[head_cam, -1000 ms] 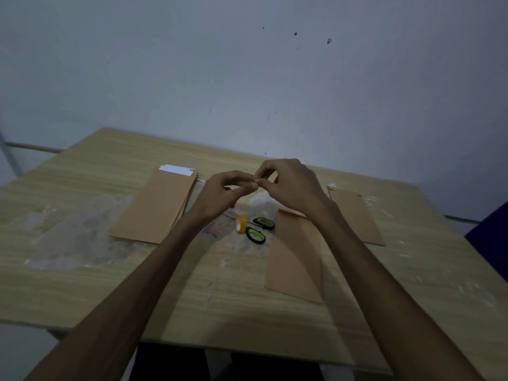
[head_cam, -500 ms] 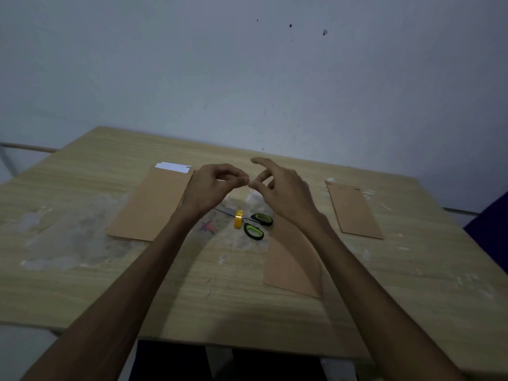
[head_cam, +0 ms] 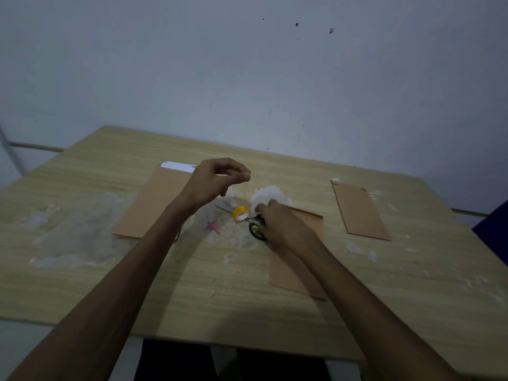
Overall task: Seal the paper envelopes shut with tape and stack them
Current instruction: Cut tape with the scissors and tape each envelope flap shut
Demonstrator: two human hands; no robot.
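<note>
On the wooden table (head_cam: 82, 287) three brown envelopes lie where they were: a stack at the left (head_cam: 154, 204), one in the middle (head_cam: 297, 273) under the right forearm, one well apart at the right (head_cam: 360, 213). The right hand (head_cam: 283, 226), which met the left in the air half a second ago, has dropped onto the green-and-black scissors (head_cam: 256, 234), its fingers curled over the handles beside the yellow tape roll (head_cam: 241, 212). The left hand (head_cam: 217, 182) stays raised, thumb and forefinger pinched together; whether a strip of tape is between them cannot be told.
</note>
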